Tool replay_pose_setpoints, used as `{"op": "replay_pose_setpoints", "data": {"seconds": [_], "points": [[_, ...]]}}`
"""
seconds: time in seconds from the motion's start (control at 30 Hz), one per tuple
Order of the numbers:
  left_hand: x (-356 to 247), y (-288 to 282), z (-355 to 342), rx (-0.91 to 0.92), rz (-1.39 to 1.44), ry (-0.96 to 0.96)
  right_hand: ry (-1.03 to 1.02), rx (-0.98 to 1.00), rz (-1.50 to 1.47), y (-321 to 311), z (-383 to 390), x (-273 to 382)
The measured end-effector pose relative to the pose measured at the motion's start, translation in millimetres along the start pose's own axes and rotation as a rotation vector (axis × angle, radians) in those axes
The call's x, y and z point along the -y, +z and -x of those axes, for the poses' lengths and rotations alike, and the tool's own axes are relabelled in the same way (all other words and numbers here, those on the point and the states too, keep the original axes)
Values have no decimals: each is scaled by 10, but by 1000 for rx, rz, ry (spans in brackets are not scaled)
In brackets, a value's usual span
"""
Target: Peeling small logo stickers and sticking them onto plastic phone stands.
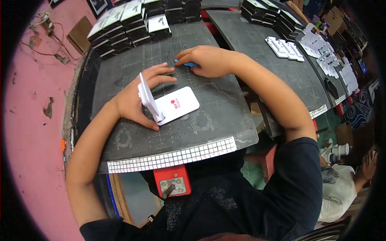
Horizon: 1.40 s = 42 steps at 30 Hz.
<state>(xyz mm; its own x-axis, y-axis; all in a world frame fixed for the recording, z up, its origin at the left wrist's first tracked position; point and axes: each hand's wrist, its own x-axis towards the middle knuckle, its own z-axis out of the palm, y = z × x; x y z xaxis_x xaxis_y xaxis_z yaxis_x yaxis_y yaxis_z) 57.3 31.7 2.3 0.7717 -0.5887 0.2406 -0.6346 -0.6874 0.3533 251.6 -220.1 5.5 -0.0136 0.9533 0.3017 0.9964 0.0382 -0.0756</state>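
Note:
A white folding phone stand (179, 103) rests on the dark table, its base flat with red print on it. Its upright panel (147, 96) is tilted up at the left end. My left hand (134, 94) is around this panel, fingers spread and stretched past it, the thumb lying by the hinge. Farther back, my right hand (211, 61) is closed on a small blue object (190, 64) at the tabletop; the fingers partly hide it, and its kind cannot be made out.
Stacked black-and-white boxes (124, 24) stand at the table's far left. A white grid strip (173, 157) runs along its front edge. On the right-hand table (257, 44) are white plastic parts (284, 49), more boxes (273, 16) and a dark phone-like object (331, 88). People are at the right.

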Motion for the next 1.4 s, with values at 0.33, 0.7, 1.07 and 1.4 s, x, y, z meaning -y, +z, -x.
{"op": "replay_pose_setpoints", "data": {"seconds": [0.33, 0.7, 1.07, 1.4], "points": [[-184, -5, 120, 35, -18, -119, 308, -202, -290, -43, 78, 313], [-308, 2, 119, -70, 67, -204, -54, 104, -397, -150, -18, 875], [-277, -15, 129, -67, 66, -198, -4, 53, -482, -145, -74, 940], [-229, 19, 149, -80, 60, -144, 98, -38, -725, -51, -71, 905]]}}
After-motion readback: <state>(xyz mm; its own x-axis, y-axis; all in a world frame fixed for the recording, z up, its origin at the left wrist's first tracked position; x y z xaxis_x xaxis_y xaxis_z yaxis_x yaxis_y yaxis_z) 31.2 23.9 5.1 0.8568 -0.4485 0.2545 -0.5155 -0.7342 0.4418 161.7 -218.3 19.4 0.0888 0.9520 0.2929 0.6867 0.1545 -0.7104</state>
